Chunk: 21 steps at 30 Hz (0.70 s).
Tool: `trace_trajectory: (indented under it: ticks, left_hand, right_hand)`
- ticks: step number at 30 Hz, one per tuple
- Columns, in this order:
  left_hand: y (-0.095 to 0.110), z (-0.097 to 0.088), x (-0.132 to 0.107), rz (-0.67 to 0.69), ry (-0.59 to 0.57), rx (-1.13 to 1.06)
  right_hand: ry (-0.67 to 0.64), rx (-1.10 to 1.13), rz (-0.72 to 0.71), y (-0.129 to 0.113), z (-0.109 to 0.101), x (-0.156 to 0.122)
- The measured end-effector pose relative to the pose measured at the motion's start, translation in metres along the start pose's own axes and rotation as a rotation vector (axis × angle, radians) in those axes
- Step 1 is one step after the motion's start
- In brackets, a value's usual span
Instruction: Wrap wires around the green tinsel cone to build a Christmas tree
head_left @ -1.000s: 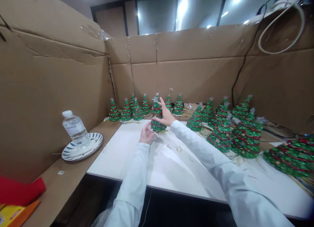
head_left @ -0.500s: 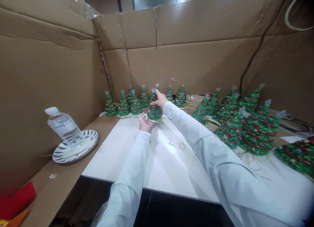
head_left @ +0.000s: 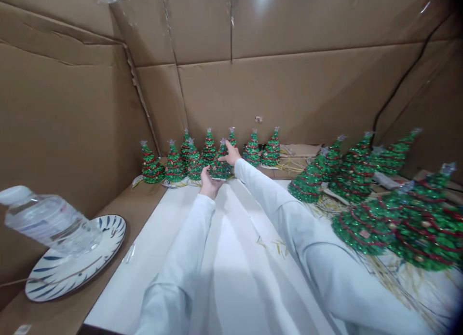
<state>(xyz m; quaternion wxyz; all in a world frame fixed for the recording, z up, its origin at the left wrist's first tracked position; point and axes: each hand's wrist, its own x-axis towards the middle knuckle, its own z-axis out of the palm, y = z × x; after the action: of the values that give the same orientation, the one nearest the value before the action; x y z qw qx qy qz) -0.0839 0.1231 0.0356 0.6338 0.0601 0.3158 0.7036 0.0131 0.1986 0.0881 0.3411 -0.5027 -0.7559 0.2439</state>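
Head view, looking down a white-topped table (head_left: pixel 235 296) boxed in by cardboard walls (head_left: pixel 72 132). Both arms reach forward in white long sleeves (head_left: pixel 173 282).

Left hand (head_left: pixel 209 183): fingers curled, cupped against the lower edge of a small tinsel Christmas tree (head_left: pixel 220 167). Cannot tell whether it bears the tree's weight. Right hand (head_left: pixel 230 155): fingers spread, not closed in a fist, index finger (head_left: pixel 227 144) extended upward. The hand sits against the tree's upper right side, just below the level of its silver star (head_left: pixel 223 141).

Tree position: upright between the hands, at the far end of the white tabletop, close in front of a row of matching green-and-red trees (head_left: pixel 209 149) along the back wall. Those stand close together, some almost touching.

More tinsel trees (head_left: pixel 365 224) crowd the right side, larger in view, on scattered straw strands (head_left: pixel 325 207). Loose straw bits (head_left: pixel 278 248) lie on the white surface.

Left side: a clear plastic water bottle (head_left: pixel 47 221) stands on a blue-and-white striped plate (head_left: pixel 108 243), which rests on a cardboard ledge (head_left: pixel 133 204). A black cable (head_left: pixel 408 79) runs along the right wall.
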Motion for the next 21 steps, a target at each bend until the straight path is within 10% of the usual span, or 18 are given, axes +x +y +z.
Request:
trace_trajectory:
  ticks: [12,17,21]
  left_hand:
    - [-0.004,0.014,-0.017,-0.011,0.262,0.389]
    - [-0.017,0.026,-0.045,0.085,0.282,0.581]
    - [-0.035,0.038,-0.074,0.101,0.137,0.646]
  right_hand:
    - [-0.085,-0.118,0.006,-0.014,0.011,-0.015]
    - [-0.295,-0.300,0.033,-0.014,-0.041,-0.061]
    - [-0.214,-0.536,0.029,-0.009,-0.112,-0.103]
